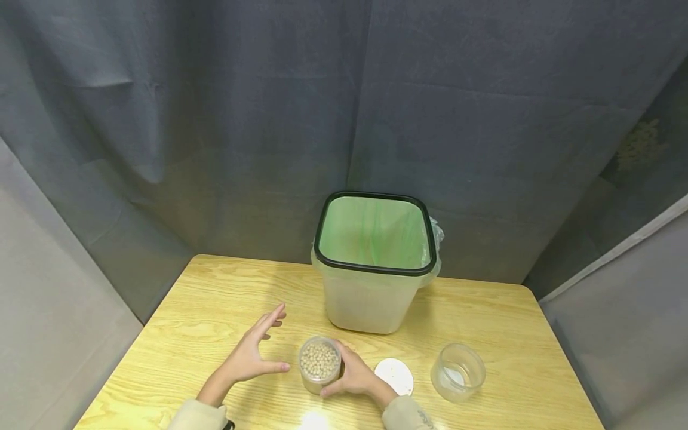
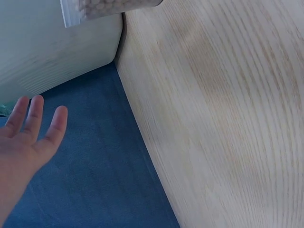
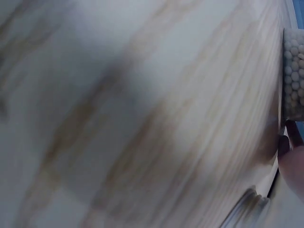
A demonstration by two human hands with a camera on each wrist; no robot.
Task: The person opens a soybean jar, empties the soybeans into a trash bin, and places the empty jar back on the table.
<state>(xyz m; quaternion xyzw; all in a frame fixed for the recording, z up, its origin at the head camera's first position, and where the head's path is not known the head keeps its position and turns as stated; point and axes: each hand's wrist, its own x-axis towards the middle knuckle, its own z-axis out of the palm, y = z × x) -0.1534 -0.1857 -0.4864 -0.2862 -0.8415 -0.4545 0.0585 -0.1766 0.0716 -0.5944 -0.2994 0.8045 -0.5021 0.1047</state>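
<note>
A clear jar (image 1: 319, 363) of round, pale beans stands on the wooden table, its top uncovered. My right hand (image 1: 355, 373) holds it from the right, thumb at the front and fingers round the far side. In the right wrist view, the jar (image 3: 294, 73) and part of that hand (image 3: 293, 166) show at the right edge. To the left of the jar, my left hand (image 1: 249, 352) is spread, thumb and fingers apart, touching nothing. The left wrist view shows this hand (image 2: 28, 142) with fingers extended, and the jar's (image 2: 107, 6) rim end at the top.
Behind the jar stands a pale bin (image 1: 365, 298) with a black rim and green liner. A white round lid (image 1: 395, 376) lies right of my right hand. Farther right is a clear container (image 1: 462, 379) with something white inside. Grey curtains (image 1: 258, 119) hang behind the table (image 1: 215, 298).
</note>
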